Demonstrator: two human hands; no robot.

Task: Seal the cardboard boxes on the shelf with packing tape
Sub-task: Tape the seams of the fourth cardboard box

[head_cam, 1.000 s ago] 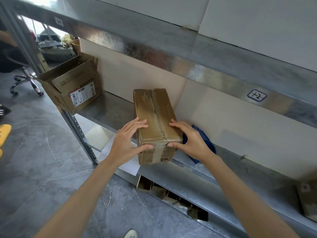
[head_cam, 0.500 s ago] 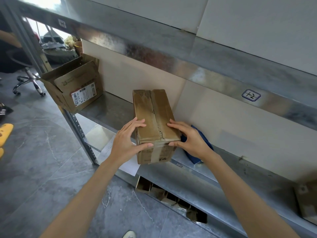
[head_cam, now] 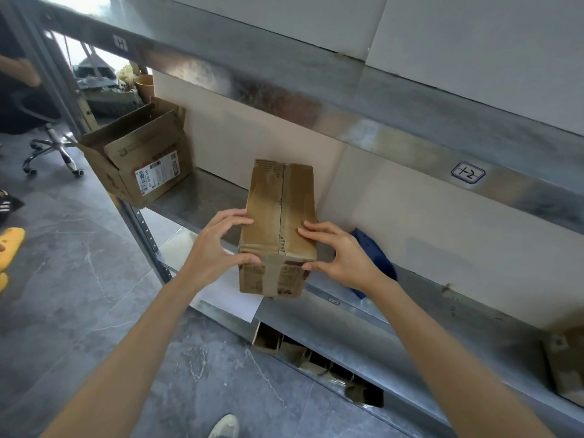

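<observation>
While the taped cardboard box [head_cam: 278,216] sits at the metal shelf's [head_cam: 395,320] front edge, left hand [head_cam: 215,251] and right hand [head_cam: 341,254] clasp its near end from either side, thumbs on the front face. Open carton [head_cam: 142,153] stands well left.

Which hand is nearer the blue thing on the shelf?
Right. The right hand lies just in front of the blue thing; the left hand is on the other side of the box.
</observation>
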